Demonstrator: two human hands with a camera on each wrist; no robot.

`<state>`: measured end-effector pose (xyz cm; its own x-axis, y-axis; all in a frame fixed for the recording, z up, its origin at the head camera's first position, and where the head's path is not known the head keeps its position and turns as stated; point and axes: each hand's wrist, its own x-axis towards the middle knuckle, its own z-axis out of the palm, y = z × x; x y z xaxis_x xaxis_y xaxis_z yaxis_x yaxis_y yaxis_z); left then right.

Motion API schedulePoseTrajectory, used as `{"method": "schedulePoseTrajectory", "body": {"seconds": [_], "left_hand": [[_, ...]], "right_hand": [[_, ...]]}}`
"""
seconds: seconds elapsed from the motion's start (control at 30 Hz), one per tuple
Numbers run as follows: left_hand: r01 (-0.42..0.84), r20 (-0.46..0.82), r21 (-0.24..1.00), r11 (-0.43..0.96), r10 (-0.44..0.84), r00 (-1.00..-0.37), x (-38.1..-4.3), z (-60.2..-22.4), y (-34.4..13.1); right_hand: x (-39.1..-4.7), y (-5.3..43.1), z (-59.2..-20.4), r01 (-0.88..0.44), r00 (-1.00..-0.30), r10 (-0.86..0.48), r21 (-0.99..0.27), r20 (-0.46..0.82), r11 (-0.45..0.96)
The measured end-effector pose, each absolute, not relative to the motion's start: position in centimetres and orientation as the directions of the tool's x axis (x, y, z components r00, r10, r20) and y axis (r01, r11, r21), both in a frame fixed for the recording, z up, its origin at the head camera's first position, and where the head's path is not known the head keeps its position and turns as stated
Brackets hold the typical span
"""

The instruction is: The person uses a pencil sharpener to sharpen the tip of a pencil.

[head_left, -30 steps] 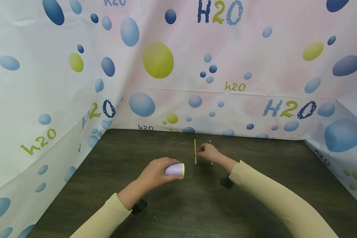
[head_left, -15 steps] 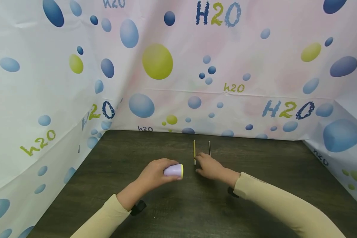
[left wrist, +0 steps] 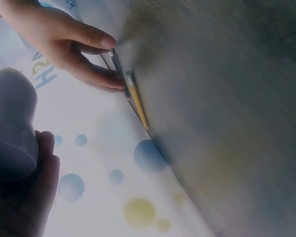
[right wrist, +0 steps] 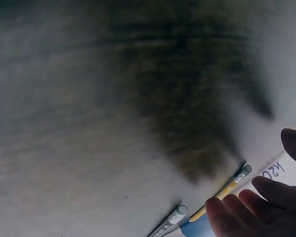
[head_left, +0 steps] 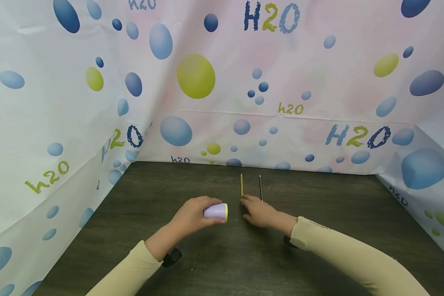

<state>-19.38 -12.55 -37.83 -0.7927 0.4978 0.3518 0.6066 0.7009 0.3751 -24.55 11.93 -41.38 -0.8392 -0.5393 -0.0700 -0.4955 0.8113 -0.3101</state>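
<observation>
My left hand (head_left: 193, 214) holds a lavender, waisted object (head_left: 215, 211) above the table, its yellow-rimmed end turned right. In the left wrist view, the same lavender object (left wrist: 12, 123) shows a rounded top, and the curled fingers lie along its side. My right hand (head_left: 260, 211) hovers with spread fingers over the near ends of two pencils and grips nothing. A yellow pencil (head_left: 241, 185) lies pointing away, its eraser end covered by the fingers in the head view. Right of it lies a dark pencil (head_left: 260, 187), roughly parallel. In the right wrist view, the yellow pencil (right wrist: 227, 190) shows its eraser.
The dark wooden table (head_left: 163, 181) runs back to a white backdrop (head_left: 222, 94) printed with blue and green drops and lettering. The backdrop also closes off the left and right sides. A dark strap-on camera (head_left: 172, 257) sits under the left wrist.
My right hand has come back towards me from between the pencils, and its fingers have spread. The left hand and the lavender object have stayed nearly still.
</observation>
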Motion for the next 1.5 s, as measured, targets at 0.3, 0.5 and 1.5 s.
{"method": "schedulePoseTrajectory", "body": {"seconds": [0.3, 0.5, 1.5], "left_hand": [[0.538, 0.307, 0.433, 0.723, 0.443, -0.842, -19.5, -37.6, -12.6], [0.519, 0.288, 0.47, 0.714, 0.432, -0.855, -19.8, -37.2, -12.7], [0.418, 0.375, 0.674, 0.609, 0.205, -0.904, -26.4, -31.9, -12.2]], "right_hand": [[-24.8, 11.8, -41.8, -0.479, -0.84, -0.531, -0.31, -0.111, 0.821], [-24.8, 11.7, -41.9, -0.464, -0.844, -0.52, -0.308, -0.132, 0.831], [-24.5, 11.6, -41.8, -0.46, -0.847, -0.514, -0.298, -0.135, 0.836]]}}
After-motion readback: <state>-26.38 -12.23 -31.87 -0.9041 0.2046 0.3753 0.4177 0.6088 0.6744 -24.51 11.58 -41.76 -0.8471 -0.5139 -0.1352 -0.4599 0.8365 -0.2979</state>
